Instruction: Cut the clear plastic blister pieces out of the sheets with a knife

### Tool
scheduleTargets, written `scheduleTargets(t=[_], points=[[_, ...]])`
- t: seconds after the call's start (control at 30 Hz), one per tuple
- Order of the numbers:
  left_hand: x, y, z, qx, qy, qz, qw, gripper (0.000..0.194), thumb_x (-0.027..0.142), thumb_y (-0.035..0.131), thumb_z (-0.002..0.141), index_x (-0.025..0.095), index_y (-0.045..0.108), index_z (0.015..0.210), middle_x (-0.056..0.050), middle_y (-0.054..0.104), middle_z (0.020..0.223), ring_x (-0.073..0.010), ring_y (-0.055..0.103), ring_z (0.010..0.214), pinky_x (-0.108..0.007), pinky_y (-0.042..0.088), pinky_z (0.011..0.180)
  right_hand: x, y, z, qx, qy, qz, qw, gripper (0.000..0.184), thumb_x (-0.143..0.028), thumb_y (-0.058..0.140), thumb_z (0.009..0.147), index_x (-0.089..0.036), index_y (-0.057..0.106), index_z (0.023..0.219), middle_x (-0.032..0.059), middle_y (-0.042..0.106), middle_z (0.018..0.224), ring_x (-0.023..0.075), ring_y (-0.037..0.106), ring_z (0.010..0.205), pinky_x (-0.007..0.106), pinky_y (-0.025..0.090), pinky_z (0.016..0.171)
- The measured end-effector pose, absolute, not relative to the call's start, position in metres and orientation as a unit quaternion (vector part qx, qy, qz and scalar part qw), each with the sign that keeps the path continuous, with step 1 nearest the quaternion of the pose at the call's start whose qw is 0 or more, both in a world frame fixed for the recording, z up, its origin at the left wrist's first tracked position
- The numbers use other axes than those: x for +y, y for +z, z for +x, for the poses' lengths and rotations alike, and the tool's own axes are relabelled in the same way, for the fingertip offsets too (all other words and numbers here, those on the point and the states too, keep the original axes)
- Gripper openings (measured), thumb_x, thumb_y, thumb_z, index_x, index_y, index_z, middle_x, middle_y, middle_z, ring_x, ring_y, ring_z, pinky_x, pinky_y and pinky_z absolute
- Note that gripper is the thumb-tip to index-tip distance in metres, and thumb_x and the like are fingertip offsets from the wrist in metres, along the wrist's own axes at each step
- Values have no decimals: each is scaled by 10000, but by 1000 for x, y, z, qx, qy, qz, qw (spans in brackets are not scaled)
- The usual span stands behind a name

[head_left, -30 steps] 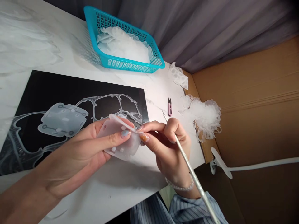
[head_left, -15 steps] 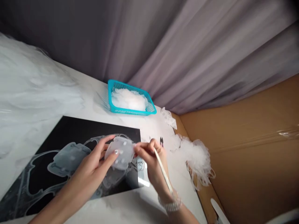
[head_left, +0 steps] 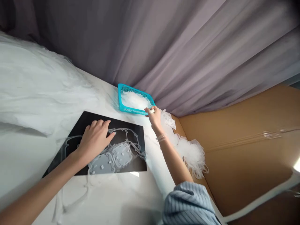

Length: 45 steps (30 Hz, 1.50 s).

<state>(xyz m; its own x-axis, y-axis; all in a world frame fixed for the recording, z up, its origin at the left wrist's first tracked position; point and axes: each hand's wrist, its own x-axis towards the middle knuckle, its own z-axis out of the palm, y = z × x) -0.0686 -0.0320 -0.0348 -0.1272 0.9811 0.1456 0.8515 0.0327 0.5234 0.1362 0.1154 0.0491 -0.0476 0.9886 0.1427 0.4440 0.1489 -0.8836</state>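
My left hand [head_left: 97, 134] is palm down over the black mat [head_left: 138, 132], fingers stretched and thumb apart, with nothing visible in it. Beside it lies a translucent plastic frame [head_left: 127, 129], joined to thin flat pieces [head_left: 122, 154] that carry small raised blocks. Its strips run past the mat's near edge. At the front right corner of the blue basket [head_left: 120, 97], my right hand [head_left: 154, 117] has its fingers closed round a white pen-like tool [head_left: 152, 111], seen nearly end-on. Whether those fingers also hold a piece is hidden. A heap of translucent pieces [head_left: 134, 100] fills the basket.
A large pile of white translucent sheeting [head_left: 39, 87] covers the table's left side. To the right are a white perforated piece [head_left: 168, 119] and a heap of looped plastic scraps [head_left: 192, 154] by the cardboard wall [head_left: 239, 140]. A grey curtain [head_left: 150, 47] hangs behind.
My right hand has moved away from the mat to the basket, with the white tool. My left hand no longer holds the translucent piece and lies over the mat. The frame's position on the mat differs.
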Motion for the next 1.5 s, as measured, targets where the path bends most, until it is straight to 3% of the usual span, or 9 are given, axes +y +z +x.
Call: scheduleTargets(t=[0.23, 0.43, 0.67, 0.73, 0.83, 0.97, 1.1, 1.37, 1.5], points=[[-23, -32, -54, 657, 208, 707, 159, 214, 283, 464, 946, 197, 653, 895, -109, 738, 932, -283, 672, 916, -362, 446, 748, -7, 1, 199, -750, 296, -548, 224, 330, -313, 777, 704, -232, 457, 723, 4, 699, 790, 174, 565, 675, 292, 415, 651], [9, -27, -73, 688, 221, 678, 133, 316, 340, 347, 998, 217, 621, 1098, -95, 740, 928, -276, 691, 829, -345, 456, 654, 4, -23, 188, -780, 235, -517, 261, 275, -312, 559, 874, -248, 337, 726, 0, 629, 763, 152, 506, 650, 283, 392, 664], [25, -13, -82, 656, 236, 712, 83, 685, 365, 549, 902, 39, 391, 1483, -278, 547, 1411, -426, 503, 1329, -538, 482, 1009, 66, -9, 186, -755, 204, -528, 332, 217, -397, 558, 897, -242, 416, 845, 34, 634, 889, 178, 579, 780, 315, 437, 753], [7, -11, -81, 612, 237, 751, 79, 651, 339, 515, 921, 56, 395, 1496, -242, 501, 1490, -374, 465, 1389, -508, 440, 1096, 58, -4, 185, -744, 213, -532, 343, 193, -424, 466, 965, -239, 433, 920, 31, 634, 899, 168, 587, 770, 307, 457, 737], [-34, -20, -77, 516, 217, 826, 73, 414, 270, 414, 970, 161, 632, 1304, -122, 581, 1466, -271, 491, 1394, -425, 370, 1183, 27, 5, 177, -723, 288, -520, 353, 314, -482, 285, 1047, -240, 482, 1081, -19, 585, 745, 147, 555, 639, 274, 457, 636], [-86, -47, -67, 464, 160, 871, -33, 426, 256, 426, 980, 101, 642, 1313, -188, 652, 1380, -365, 539, 1339, -548, 401, 1119, -21, 13, 158, -706, 361, -496, 353, 440, -535, 283, 1057, -244, 595, 1162, -49, 466, 625, 127, 502, 536, 248, 413, 529], [-112, -55, -49, 485, 141, 859, -88, 437, 243, 468, 955, 40, 653, 1296, -263, 638, 1366, -414, 564, 1285, -572, 431, 1047, -48, 5, 142, -729, 362, -462, 352, 332, -449, 425, 1048, -219, 659, 1094, -3, 594, 740, 125, 578, 629, 265, 487, 604], [-119, -35, -49, 474, 87, 870, -104, 505, 288, 425, 983, 10, 582, 1375, -238, 595, 1435, -339, 610, 1108, -460, 484, 774, -61, -11, 131, -816, 251, -422, 304, 216, -268, 481, 1034, -206, 649, 1154, 53, 722, 922, 161, 681, 790, 331, 585, 760], [-115, -35, -56, 461, 76, 879, -94, 545, 330, 430, 987, 37, 524, 1437, -213, 593, 1446, -343, 584, 1133, -479, 470, 807, -65, -14, 128, -831, 210, -416, 303, 187, -223, 484, 1031, -196, 661, 1088, 65, 741, 972, 170, 697, 864, 338, 593, 791]])
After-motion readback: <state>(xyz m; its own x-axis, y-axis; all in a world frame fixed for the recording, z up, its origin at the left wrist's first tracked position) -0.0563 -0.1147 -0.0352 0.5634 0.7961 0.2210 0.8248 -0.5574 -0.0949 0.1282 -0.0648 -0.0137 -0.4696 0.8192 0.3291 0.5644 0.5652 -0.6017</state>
